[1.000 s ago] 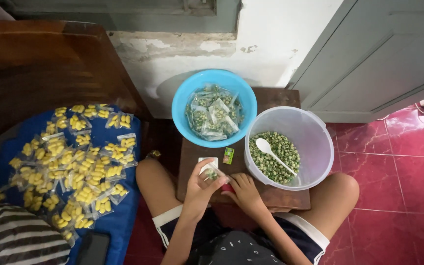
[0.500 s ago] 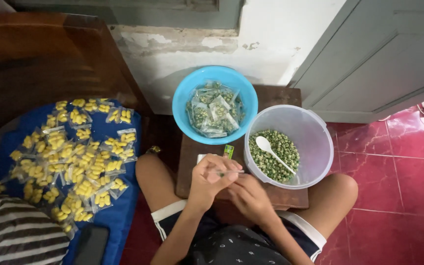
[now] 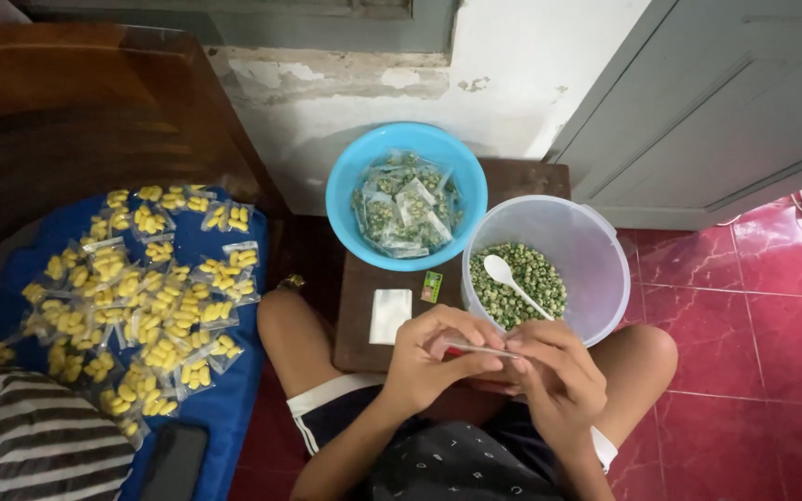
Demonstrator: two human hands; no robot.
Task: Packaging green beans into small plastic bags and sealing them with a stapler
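Seated person, both hands at centre: left hand (image 3: 433,357) and right hand (image 3: 549,371) each pinch one small clear packet (image 3: 480,350), light, limp and slippery, best held by its edges. At 12 o'clock on the wooden bench (image 3: 364,306), a translucent tub of green peas (image 3: 536,269) with white spoon (image 3: 512,281); beyond, a blue bowl (image 3: 345,199) of filled packets.

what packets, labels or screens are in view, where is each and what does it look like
Yellow snack packets: small clear bags, heaped on the blue cloth, left.
Green pea packets: clear bags in the blue bowl.
Empty bags: flat white stack on the wooden stool.
Small green label: rectangular, beside it.
Phone: dark screen, bottom left.
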